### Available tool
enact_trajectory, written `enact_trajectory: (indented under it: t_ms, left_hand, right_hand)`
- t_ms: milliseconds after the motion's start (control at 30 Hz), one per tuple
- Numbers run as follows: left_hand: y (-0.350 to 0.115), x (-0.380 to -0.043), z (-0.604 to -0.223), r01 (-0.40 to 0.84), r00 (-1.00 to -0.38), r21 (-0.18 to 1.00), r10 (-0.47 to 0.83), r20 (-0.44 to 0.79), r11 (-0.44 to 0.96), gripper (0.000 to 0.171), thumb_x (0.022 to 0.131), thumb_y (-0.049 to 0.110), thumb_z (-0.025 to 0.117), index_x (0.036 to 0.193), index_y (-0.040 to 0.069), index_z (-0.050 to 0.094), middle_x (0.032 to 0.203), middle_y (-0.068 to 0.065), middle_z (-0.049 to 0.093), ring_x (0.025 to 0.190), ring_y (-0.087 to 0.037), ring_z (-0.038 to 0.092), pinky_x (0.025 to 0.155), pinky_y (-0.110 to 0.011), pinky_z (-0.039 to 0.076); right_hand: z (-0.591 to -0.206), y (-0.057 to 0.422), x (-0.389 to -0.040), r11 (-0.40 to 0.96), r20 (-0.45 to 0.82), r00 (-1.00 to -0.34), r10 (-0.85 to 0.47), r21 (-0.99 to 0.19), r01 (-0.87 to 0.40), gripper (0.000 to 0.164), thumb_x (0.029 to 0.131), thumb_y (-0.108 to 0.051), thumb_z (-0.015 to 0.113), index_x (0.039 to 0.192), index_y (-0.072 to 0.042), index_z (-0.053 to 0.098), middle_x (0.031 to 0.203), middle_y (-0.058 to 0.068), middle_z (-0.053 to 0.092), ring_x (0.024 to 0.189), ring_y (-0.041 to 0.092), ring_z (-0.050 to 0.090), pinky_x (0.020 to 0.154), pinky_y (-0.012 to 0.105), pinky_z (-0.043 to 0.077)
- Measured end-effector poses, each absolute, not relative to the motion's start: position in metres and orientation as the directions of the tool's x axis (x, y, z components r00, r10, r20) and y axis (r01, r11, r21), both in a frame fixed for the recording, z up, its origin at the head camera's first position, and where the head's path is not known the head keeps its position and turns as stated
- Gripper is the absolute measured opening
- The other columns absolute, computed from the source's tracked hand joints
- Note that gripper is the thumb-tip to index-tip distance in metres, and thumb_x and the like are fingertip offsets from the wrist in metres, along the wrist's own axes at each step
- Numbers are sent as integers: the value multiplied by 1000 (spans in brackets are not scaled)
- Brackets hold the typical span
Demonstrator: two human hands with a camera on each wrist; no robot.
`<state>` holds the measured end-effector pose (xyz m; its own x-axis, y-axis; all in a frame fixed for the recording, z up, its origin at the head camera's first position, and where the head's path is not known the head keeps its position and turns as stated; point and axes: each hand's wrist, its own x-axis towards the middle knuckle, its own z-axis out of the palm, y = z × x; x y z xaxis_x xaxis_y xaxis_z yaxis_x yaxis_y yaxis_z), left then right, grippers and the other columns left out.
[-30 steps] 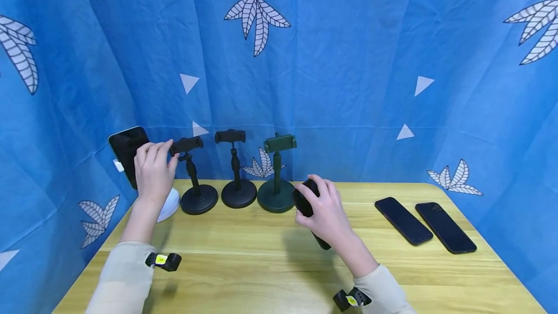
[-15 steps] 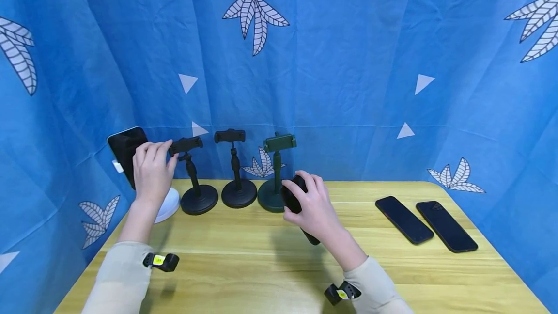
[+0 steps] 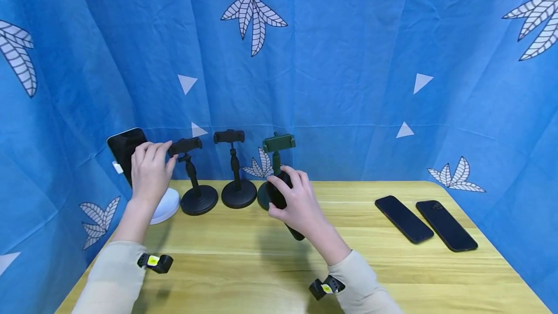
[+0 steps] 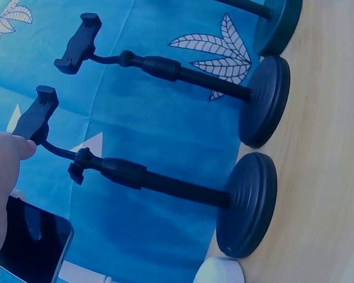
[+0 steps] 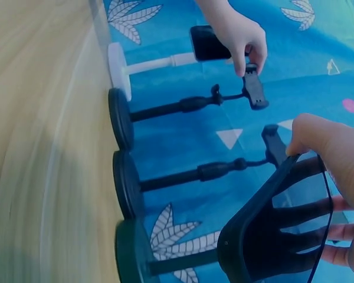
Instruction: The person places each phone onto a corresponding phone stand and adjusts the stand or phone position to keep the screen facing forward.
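Fingers and thumb of the right hand are clamped on a dark phone, tilted above the table. Just beyond those fingers stands a green holder; well to their right lie two other phones. Left-hand fingers pinch the clamp of a black stand, with a mounted phone just to their left.

Bare hands, pale beige sleeves, black straps, blocky black devices, small yellow labels
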<state>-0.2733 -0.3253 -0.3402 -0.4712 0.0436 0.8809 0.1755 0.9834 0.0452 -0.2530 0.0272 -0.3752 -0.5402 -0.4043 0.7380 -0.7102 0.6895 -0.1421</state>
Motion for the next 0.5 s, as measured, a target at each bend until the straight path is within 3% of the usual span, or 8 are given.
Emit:
enact_trajectory:
  t_ms: [167,500]
  left_hand:
    - [-327,-273,-337,183,-471,13,76,879,983,41,81,9,78,118,-4,65,110,-24,67,109,-39,48,95,-54,41]
    - [-329,-270,-335,176,-491,-8,95,866,984,42,81,11,79,118,-3,65,110,-23,67,107,-39,49,95,-55,41]
  right_hand:
    - [-371,16,-255,672,747,-527,-406,-146,-726,53,74,-26,78,124,-20,64,136,17,52,112,36,50,86,53,50]
    - [-357,-5,-259,618,794,-429,-431,-87,-781,49,74,-27,76,122,-20,65,133,18,54,109,36,51,82,53,50]
